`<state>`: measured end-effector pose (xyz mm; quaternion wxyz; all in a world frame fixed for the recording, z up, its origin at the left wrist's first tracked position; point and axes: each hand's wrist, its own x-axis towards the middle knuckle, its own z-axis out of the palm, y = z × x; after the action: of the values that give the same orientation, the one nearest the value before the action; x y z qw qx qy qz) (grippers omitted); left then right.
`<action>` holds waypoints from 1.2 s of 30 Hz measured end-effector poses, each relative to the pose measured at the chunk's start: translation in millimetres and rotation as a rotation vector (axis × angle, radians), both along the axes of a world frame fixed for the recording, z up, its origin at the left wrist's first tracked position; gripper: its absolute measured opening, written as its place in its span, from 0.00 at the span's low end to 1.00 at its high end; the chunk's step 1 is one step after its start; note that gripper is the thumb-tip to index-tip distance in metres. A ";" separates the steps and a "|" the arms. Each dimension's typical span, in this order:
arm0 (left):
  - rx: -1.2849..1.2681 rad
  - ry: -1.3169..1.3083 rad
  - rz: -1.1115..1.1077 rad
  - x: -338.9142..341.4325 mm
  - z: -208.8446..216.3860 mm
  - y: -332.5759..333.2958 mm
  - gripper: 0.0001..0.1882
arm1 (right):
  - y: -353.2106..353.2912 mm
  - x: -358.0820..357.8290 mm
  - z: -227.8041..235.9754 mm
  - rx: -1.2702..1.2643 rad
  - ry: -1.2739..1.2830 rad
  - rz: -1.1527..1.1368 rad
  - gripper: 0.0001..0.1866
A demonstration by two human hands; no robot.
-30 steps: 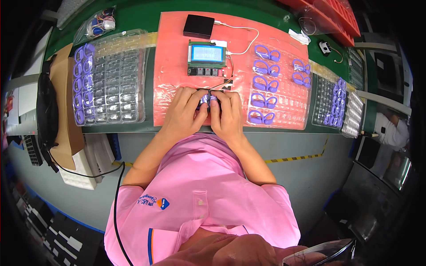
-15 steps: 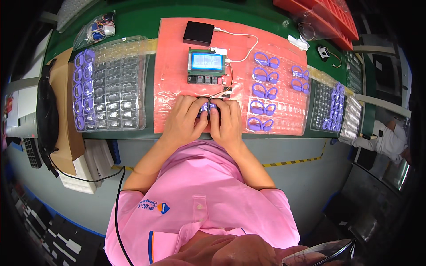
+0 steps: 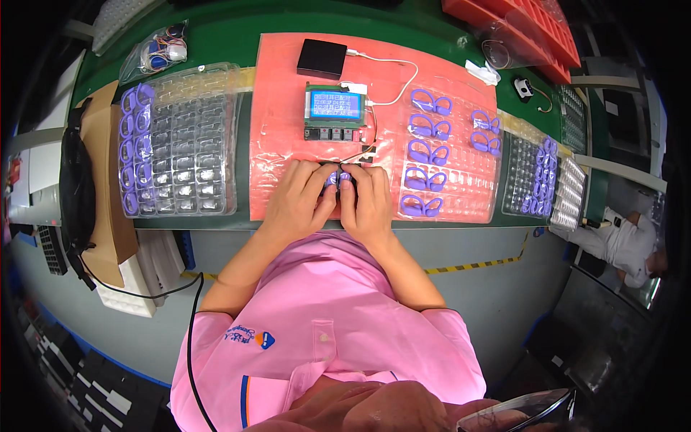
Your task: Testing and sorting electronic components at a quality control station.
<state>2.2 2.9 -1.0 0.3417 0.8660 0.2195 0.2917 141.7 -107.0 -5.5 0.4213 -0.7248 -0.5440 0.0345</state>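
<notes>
Two small purple earpieces (image 3: 338,177) sit pinched between the fingertips at the near edge of the pink mat (image 3: 277,144), right in front of the person. The left hand (image 3: 296,205) curls in from seven o'clock, its fingers closed on the left piece; the right hand (image 3: 371,204) comes from five o'clock, thumb and fingers pressed on the right one. The two hands touch knuckle to knuckle — what lies under the pieces I cannot tell.

Against half a second ago, hardly anything has shifted: the hands hold the same place and the same pinch, and the view has only settled a little. That suggests, to my eye, a press-and-wait step rather than a carry.

Thin wires run from the hands toward twelve o'clock, up to a green board with a lit blue screen (image 3: 335,106). Beyond it, again at twelve, lies a black box (image 3: 322,58) with a white cable (image 3: 392,72) looping to the board. At two o'clock of the hands, purple earpiece pairs (image 3: 425,155) lie in rows on a clear tray. At nine o'clock stands a larger clear tray (image 3: 180,144), purple pieces down its left column only — the rest of its pockets look grey. Far off at three o'clock, another narrow tray (image 3: 536,176) holds more purple parts.
</notes>
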 end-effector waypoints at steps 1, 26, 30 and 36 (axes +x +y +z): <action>-0.003 -0.002 -0.001 -0.3 0.5 -0.1 0.19 | -0.1 0.3 0.0 0.000 -0.001 0.000 0.13; -0.006 -0.037 -0.084 -2.5 4.1 2.3 0.22 | -4.0 0.3 -3.5 0.036 0.048 0.029 0.13; -0.029 -0.072 -0.173 1.0 -0.8 5.1 0.21 | -5.3 -0.1 -0.5 0.075 0.016 -0.027 0.13; -0.181 -0.016 -0.023 -10.1 1.0 0.2 0.18 | -24.2 24.3 36.2 0.168 0.042 0.039 0.15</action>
<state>-7.9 3.1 0.0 0.4238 0.8317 0.2321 0.2736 166.0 -131.2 30.8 0.4913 -0.6751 -0.5502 0.0119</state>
